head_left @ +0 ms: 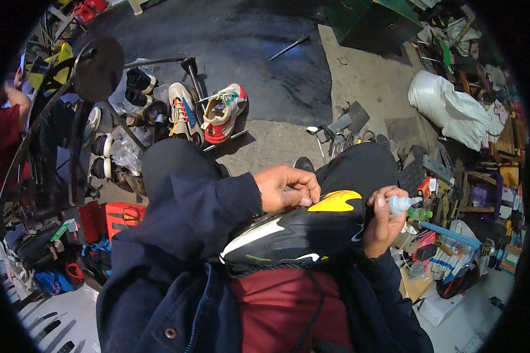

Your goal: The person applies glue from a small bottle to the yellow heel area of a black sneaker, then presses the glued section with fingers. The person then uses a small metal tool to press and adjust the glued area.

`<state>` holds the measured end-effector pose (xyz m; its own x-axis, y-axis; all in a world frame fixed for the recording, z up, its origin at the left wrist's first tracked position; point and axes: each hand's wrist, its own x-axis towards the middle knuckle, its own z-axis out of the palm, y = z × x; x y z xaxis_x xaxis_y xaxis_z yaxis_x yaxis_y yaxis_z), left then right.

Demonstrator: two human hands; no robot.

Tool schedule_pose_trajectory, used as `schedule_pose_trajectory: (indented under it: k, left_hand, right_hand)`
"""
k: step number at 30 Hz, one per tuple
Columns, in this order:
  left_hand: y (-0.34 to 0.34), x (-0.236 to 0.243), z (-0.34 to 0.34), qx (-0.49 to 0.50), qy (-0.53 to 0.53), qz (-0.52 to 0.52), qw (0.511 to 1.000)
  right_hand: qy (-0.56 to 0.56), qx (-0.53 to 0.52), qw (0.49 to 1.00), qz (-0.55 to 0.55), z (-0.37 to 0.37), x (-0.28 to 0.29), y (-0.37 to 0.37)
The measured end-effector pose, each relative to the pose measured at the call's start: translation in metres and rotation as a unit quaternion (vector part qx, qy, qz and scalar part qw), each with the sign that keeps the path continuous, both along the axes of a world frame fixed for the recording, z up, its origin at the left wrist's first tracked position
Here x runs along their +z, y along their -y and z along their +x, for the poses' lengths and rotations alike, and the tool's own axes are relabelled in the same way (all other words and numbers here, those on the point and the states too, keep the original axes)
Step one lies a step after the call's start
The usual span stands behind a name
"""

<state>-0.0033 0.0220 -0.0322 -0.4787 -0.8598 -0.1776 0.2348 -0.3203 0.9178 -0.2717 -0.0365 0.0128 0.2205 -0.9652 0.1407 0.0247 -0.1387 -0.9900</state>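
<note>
A black shoe [294,238] with white and yellow parts lies across my lap, its sole facing up. My left hand [290,187] is closed, its fingertips pinched together at the edge of the shoe's yellow piece [337,202]; whatever sits between them is hidden. At the shoe's right end, my right hand [384,223] is wrapped around a small translucent squeeze bottle [398,205], whose narrow nozzle points right. The right fingers also rest close beside the shoe.
Colourful sneakers [222,115] stand beyond my left knee, near a metal stand with a round plate [98,69]. Hand tools [341,132] lie past my right knee. A white sack [447,109] is at the right, and a red box [123,217] at the left.
</note>
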Motion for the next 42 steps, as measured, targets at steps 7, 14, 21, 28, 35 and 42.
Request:
schedule_pose_trajectory:
  k: [7, 14, 21, 28, 35, 42]
  left_hand:
    - [-0.005, 0.004, -0.002, 0.015, 0.056, 0.002, 0.998]
    - [-0.022, 0.014, -0.002, 0.044, 0.045, 0.067, 0.996]
    - [-0.007, 0.015, 0.002, 0.023, 0.031, 0.042, 0.998]
    - [0.016, 0.012, -0.016, 0.013, 0.08, -0.01, 0.997]
    - [0.025, 0.01, -0.033, 0.025, 0.087, -0.024, 0.996]
    - [0.027, 0.009, -0.036, 0.012, 0.034, 0.037, 0.999]
  right_hand:
    - [0.008, 0.01, 1.0, -0.011, -0.007, -0.007, 0.004]
    - [-0.056, 0.068, 0.996, -0.016, -0.002, 0.014, 0.015]
    - [-0.133, 0.25, 0.956, 0.08, -0.001, 0.048, 0.039]
    - [-0.062, 0.128, 0.99, 0.018, 0.007, 0.025, 0.017]
    - [0.082, 0.034, 0.996, -0.022, 0.001, 0.007, 0.013]
    - [-0.06, 0.097, 0.99, -0.08, 0.01, 0.029, 0.031]
